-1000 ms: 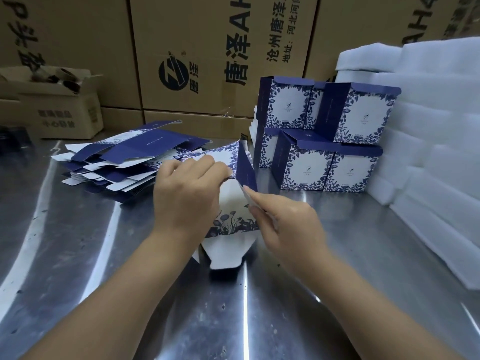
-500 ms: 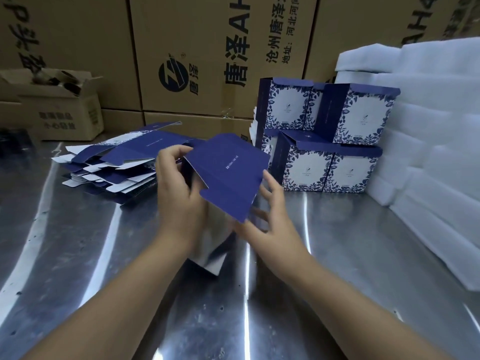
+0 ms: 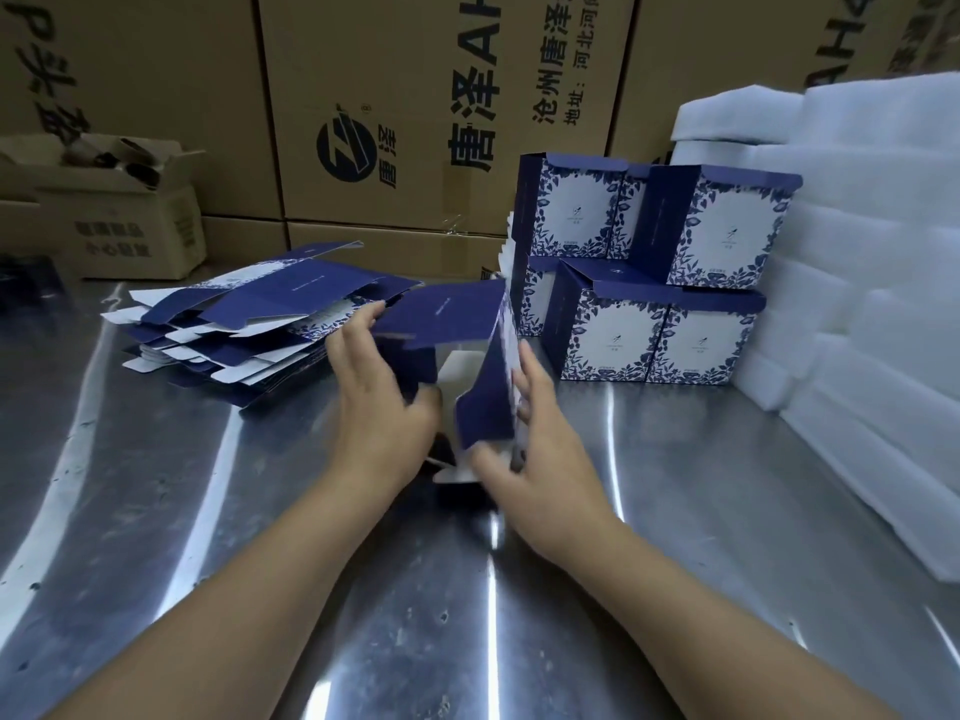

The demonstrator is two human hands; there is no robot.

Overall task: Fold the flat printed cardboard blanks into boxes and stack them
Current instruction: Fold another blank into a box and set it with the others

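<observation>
Many flat blanks lie in a messy pile on the left of the shiny metal table. Next to the pile, our left hand is on the half-folded box. Its fingers reach up to the blue top panel and its thumb sits lower, by the open middle. It looks like it pinches the left wall, but the picture is blurry there. The box stands on the table between our two hands, partly opened, with a blue flap hanging down in front and a white flap poking out at the bottom. Our right hand holds the other side, with its fingers laid along the flowery wall and its thumb hooked round the blue flap. We think the job now is to push the walls square and tuck the flaps in. To do it well, we should press on the fold lines and not on the middle of a wall, so the card does not crease. We should push evenly with both hands so the box does not twist. Further right, the finished boxes sit in a stack two rows high, just beside the white foam sheets. Our box goes there once its flaps are shut.
</observation>
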